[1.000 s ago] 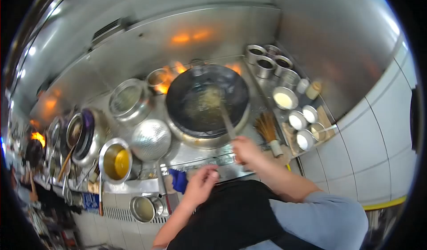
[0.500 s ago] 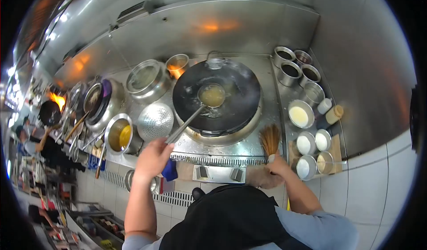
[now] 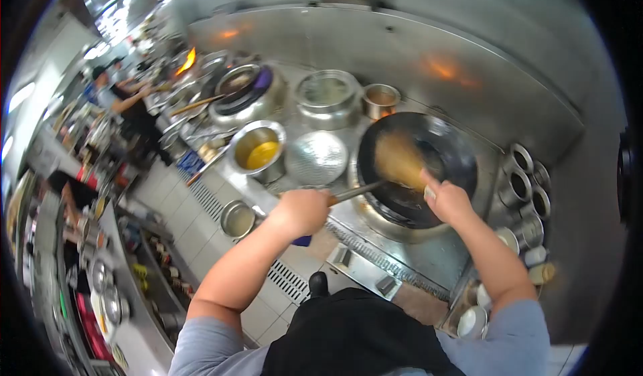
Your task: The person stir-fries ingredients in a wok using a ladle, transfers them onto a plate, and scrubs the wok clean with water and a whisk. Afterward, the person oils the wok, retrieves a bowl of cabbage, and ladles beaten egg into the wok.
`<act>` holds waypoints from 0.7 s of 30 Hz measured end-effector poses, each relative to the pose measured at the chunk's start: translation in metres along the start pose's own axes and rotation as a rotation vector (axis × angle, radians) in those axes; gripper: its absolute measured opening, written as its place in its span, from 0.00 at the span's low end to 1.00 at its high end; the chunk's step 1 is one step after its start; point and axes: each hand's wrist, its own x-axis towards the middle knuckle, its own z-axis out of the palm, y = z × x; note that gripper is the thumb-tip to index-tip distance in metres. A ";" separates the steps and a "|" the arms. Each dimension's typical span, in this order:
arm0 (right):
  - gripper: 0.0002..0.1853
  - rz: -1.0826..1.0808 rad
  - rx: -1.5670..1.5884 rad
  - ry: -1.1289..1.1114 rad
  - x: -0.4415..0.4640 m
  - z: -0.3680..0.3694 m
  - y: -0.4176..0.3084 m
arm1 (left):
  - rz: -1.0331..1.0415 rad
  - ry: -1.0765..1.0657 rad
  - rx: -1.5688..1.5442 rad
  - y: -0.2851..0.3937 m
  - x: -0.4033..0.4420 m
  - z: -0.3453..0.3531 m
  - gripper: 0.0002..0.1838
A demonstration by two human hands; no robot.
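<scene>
My left hand [image 3: 303, 211] is closed round the handle of a ladle [image 3: 355, 192], whose far end reaches over the black wok [image 3: 459, 155]. In my right hand [image 3: 447, 200] is the bamboo brush [image 3: 398, 158], gripped at its base, its bristles blurred over the wok's left part. The ladle's bowl is hidden behind the brush. Left of the wok lies a perforated metal strainer [image 3: 317, 158], and beside that stands a metal pot with yellow liquid [image 3: 260, 154].
A lidded pot [image 3: 327, 96] and a small metal pot [image 3: 381, 99] stand behind the strainer. Seasoning containers [image 3: 516, 187] line the right side. Flames [image 3: 187, 61] burn at the far left, near a co-worker [image 3: 127, 101]. A metal counter [image 3: 137, 285] runs along the lower left.
The view has swung left. The ladle passed from my right hand to my left, and its bowl no longer shows. My right hand took the brush and brought it over the wok.
</scene>
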 end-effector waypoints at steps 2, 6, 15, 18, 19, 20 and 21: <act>0.30 -0.117 -0.163 -0.181 0.054 0.028 0.040 | 0.020 -0.054 -0.068 0.000 -0.008 0.002 0.16; 0.31 -0.060 -0.349 -0.039 0.080 0.006 0.013 | 0.013 -0.013 -0.067 0.002 -0.012 0.017 0.15; 0.26 0.090 0.288 -0.370 0.052 0.005 -0.003 | 0.089 0.046 0.098 0.009 -0.019 0.014 0.13; 0.25 0.094 -0.042 -0.314 0.072 0.004 0.036 | 0.178 0.031 0.151 0.011 -0.030 -0.002 0.14; 0.25 -0.017 -0.381 -0.112 0.079 0.008 0.048 | 0.196 0.079 0.196 0.013 -0.030 -0.003 0.15; 0.26 -0.049 -0.426 0.054 0.066 0.015 0.032 | 0.160 0.016 0.190 0.018 -0.030 -0.002 0.17; 0.25 -0.001 -0.305 0.007 0.053 0.020 0.017 | 0.176 0.013 0.202 0.020 -0.031 -0.005 0.17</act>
